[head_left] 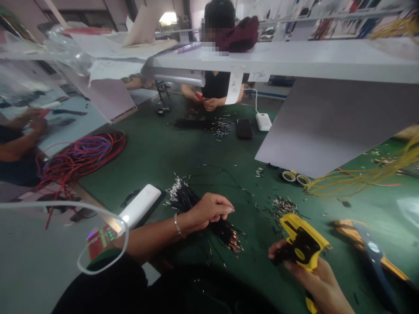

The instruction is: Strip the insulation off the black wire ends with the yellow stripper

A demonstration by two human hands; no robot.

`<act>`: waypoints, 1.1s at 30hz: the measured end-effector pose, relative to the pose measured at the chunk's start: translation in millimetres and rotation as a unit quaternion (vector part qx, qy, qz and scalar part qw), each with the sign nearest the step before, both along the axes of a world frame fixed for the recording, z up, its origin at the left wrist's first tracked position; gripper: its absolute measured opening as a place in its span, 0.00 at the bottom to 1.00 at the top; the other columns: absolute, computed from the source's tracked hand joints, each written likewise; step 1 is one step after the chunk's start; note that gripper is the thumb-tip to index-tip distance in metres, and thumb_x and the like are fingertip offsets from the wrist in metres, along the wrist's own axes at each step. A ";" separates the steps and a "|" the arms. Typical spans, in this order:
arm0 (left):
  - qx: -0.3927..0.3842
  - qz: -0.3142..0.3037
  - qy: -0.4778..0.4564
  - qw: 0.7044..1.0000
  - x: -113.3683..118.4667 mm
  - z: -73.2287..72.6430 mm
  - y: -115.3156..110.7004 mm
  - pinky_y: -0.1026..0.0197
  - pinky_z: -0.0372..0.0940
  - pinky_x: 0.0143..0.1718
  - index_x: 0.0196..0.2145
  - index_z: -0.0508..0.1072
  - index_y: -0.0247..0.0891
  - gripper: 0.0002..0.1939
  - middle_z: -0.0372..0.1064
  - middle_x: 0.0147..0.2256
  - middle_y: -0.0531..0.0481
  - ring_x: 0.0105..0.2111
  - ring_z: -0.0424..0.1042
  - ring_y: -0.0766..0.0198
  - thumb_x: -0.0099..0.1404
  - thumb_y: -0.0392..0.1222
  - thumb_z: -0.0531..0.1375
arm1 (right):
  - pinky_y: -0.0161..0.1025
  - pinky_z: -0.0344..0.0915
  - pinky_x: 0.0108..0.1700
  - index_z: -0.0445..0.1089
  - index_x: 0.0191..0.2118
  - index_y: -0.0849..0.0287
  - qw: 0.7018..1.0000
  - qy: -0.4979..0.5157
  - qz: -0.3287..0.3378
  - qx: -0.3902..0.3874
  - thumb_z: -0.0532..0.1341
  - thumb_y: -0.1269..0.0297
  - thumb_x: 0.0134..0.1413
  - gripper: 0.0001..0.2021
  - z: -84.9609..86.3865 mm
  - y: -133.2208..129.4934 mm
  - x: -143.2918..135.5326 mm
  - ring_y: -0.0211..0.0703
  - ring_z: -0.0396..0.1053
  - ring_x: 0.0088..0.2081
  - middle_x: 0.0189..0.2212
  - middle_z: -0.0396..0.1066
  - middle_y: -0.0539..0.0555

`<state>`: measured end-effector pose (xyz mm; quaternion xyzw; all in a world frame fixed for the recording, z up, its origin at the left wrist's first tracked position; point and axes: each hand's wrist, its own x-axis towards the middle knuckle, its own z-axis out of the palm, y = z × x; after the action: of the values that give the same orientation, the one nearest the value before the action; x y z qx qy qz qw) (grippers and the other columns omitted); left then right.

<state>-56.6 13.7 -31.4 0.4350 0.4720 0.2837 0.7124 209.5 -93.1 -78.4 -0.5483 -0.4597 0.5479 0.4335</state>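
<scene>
Count: 1 yellow-black pistol-shaped tool (305,246) in right hand (322,279), 2 round cream rolls (288,176) beyond; 1 black-wire bundle (187,197) under left hand (207,211).

A bundle of thin black wires (187,198) lies on the green tabletop (147,152), right of an oblong white block (144,203).

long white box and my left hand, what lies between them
The silver-tipped end of the black wire bundle, on the green table, as the head view shows.
</scene>
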 end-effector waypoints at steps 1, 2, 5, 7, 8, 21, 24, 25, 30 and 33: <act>0.000 0.000 0.000 1.000 -0.1 0.5 0.0 0.66 0.38 0.16 0.27 0.75 0.30 0.06 0.62 0.16 0.55 0.13 0.50 0.78 0.51 0.38 0.64 | 0.46 0.72 0.39 0.74 0.35 0.58 1.000 0.003 0.000 -0.001 0.67 0.57 0.43 0.13 1.4 0.1 -0.6 0.53 0.75 0.33 0.32 0.77 0.58; 0.000 -0.001 0.000 1.000 -0.3 1.1 0.1 0.66 0.38 0.16 0.27 0.75 0.30 0.07 0.62 0.16 0.55 0.14 0.51 0.77 0.51 0.38 0.64 | 0.46 0.72 0.39 0.74 0.35 0.58 1.000 0.006 0.000 -0.002 0.67 0.57 0.43 0.13 3.0 0.2 -1.3 0.53 0.75 0.33 0.32 0.77 0.58; 0.005 0.001 -0.005 1.000 -1.1 2.8 0.6 0.66 0.39 0.17 0.28 0.75 0.30 0.07 0.64 0.18 0.53 0.15 0.52 0.77 0.51 0.37 0.63 | 0.46 0.72 0.38 0.74 0.34 0.58 1.000 0.003 -0.004 -0.005 0.67 0.56 0.42 0.13 9.7 0.3 -5.7 0.53 0.74 0.32 0.31 0.76 0.58; 0.011 0.007 -0.013 1.000 -2.1 2.8 1.2 0.66 0.40 0.17 0.29 0.76 0.30 0.08 0.65 0.20 0.52 0.16 0.53 0.76 0.50 0.37 0.63 | 0.46 0.71 0.38 0.74 0.33 0.58 1.000 -0.005 -0.017 -0.005 0.67 0.55 0.42 0.14 16.4 0.5 -10.2 0.52 0.74 0.32 0.30 0.76 0.58; 0.015 0.010 -0.017 1.000 -2.7 2.3 1.6 0.66 0.41 0.18 0.29 0.76 0.30 0.08 0.66 0.21 0.52 0.16 0.53 0.77 0.50 0.37 0.63 | 0.46 0.71 0.39 0.73 0.33 0.58 1.000 -0.008 -0.023 -0.004 0.67 0.54 0.42 0.14 20.3 0.8 -12.5 0.52 0.74 0.32 0.30 0.76 0.58; 0.112 0.040 0.015 0.993 -12.3 20.3 9.0 0.66 0.45 0.20 0.28 0.77 0.32 0.08 0.65 0.22 0.53 0.18 0.52 0.76 0.50 0.39 0.65 | 0.44 0.69 0.35 0.74 0.34 0.61 0.998 0.019 0.018 -0.053 0.68 0.59 0.42 0.13 40.1 6.0 -22.2 0.49 0.72 0.31 0.28 0.75 0.58; 0.152 0.024 0.024 0.988 -16.5 21.5 8.9 0.66 0.46 0.21 0.29 0.77 0.33 0.06 0.68 0.27 0.51 0.19 0.53 0.75 0.52 0.39 0.65 | 0.44 0.68 0.36 0.73 0.35 0.61 0.997 0.029 0.041 -0.063 0.67 0.60 0.43 0.13 41.6 7.7 -24.6 0.48 0.71 0.31 0.28 0.75 0.57; 0.161 0.019 0.026 0.986 -17.7 21.8 8.8 0.66 0.46 0.21 0.29 0.77 0.33 0.06 0.69 0.28 0.50 0.20 0.54 0.75 0.52 0.38 0.65 | 0.45 0.68 0.36 0.73 0.35 0.61 0.996 0.035 0.047 -0.065 0.67 0.60 0.43 0.13 41.8 8.3 -25.4 0.48 0.71 0.31 0.28 0.75 0.57; 0.189 -0.003 0.025 0.982 -20.9 27.3 8.5 0.66 0.50 0.22 0.27 0.78 0.34 0.05 0.70 0.32 0.47 0.25 0.60 0.71 0.52 0.38 0.65 | 0.47 0.67 0.39 0.72 0.36 0.60 0.994 0.036 0.070 -0.072 0.66 0.60 0.43 0.13 38.8 10.0 -28.1 0.49 0.72 0.31 0.28 0.75 0.56; 0.179 -0.031 0.028 0.983 -20.0 31.2 9.5 0.66 0.51 0.22 0.27 0.78 0.35 0.05 0.71 0.30 0.47 0.25 0.62 0.71 0.51 0.39 0.65 | 0.46 0.67 0.39 0.71 0.36 0.60 0.992 0.052 0.081 -0.078 0.65 0.61 0.43 0.13 37.4 10.3 -28.6 0.48 0.72 0.31 0.29 0.75 0.56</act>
<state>-76.6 23.2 -0.2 0.5780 0.4192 0.3291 0.6180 180.9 -82.8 -41.0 -0.5121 -0.4351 0.6435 0.3665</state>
